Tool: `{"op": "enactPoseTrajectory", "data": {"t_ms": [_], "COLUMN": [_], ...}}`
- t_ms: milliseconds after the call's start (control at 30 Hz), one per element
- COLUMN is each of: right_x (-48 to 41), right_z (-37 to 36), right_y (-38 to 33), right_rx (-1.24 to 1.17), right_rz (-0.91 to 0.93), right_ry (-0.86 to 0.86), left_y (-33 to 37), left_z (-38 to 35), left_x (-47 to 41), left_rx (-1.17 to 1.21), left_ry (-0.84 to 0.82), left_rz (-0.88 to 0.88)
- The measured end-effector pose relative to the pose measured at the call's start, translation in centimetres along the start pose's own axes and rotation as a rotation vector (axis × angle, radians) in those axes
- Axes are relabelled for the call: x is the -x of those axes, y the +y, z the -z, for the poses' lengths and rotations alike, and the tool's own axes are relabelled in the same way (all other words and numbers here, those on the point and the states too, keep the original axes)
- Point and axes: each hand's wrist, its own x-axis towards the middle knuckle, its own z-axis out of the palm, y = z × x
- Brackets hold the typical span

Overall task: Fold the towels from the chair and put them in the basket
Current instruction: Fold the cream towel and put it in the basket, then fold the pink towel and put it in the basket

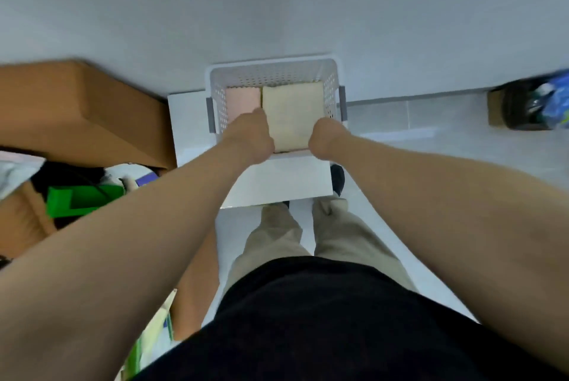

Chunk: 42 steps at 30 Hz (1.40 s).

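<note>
Only the head view here, looking straight down past both arms. The white basket (274,75) sits on a low white table (277,180), pushed up against the far wall. Inside it, a folded pink towel (243,99) lies on the left and a folded cream towel (292,109) on the right, edges touching.

The left hand (250,138) and right hand (325,141) are on either side of the cream towel's near end. Both look curled onto it, but the fingertips are tucked out of sight, so I can't say how tight the hold is.

My guess is this is the putting-away step: the cream towel is going down next to the pink one. Its near end seems to ride up over the basket's near rim, so the next move probably needs a push toward the wall and down, then letting go without messing up the fold.

The chair isn't in frame, so no idea how many towels are left. There's a cardboard box (77,109) off to the left.
</note>
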Motion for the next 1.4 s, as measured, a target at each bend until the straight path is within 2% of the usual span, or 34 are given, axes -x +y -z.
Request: {"op": "enactPoseTrajectory", "data": {"t_ms": [100, 267, 367, 500, 700, 900, 1133, 1400], "right_x": [3.9, 9.1, 11.9, 15.2, 19.7, 23.8, 29.1, 31.2], "right_z": [1.3, 3.5, 5.5, 7.6, 7.5, 5.7, 5.4, 9.4], "right_y": [1.3, 6.4, 10.9, 17.5, 29.3, 44.9, 63.9, 82.7], "right_rx": [-0.238, -0.629, -0.926, -1.303, -1.637, -1.775, -1.760, -1.727], "right_rz": [0.014, -0.002, -0.046, -0.121, -0.191, -0.278, -0.346, -0.372], "right_ry": [0.076, 0.251, 0.404, 0.593, 0.813, 0.975, 0.974, 0.966], "left_y": [1.2, 6.5, 12.6, 22.4, 36.0, 49.4, 65.5, 83.5], "left_z": [1.5, 3.7, 5.1, 5.6, 1.8, -7.0, -17.1, -24.4], "left_x": [4.0, 6.9, 7.3, 9.1, 13.3, 16.9, 20.6, 20.7], "left_rx": [0.193, 0.157, 0.022, -0.006, -0.014, -0.044, 0.113, 0.191], "left_ry": [0.023, -0.007, 0.022, 0.048, -0.027, -0.100, -0.188, -0.237], "left_rz": [-0.036, -0.189, -0.356, -0.566, -0.785, -0.852, -0.747, -0.720]}}
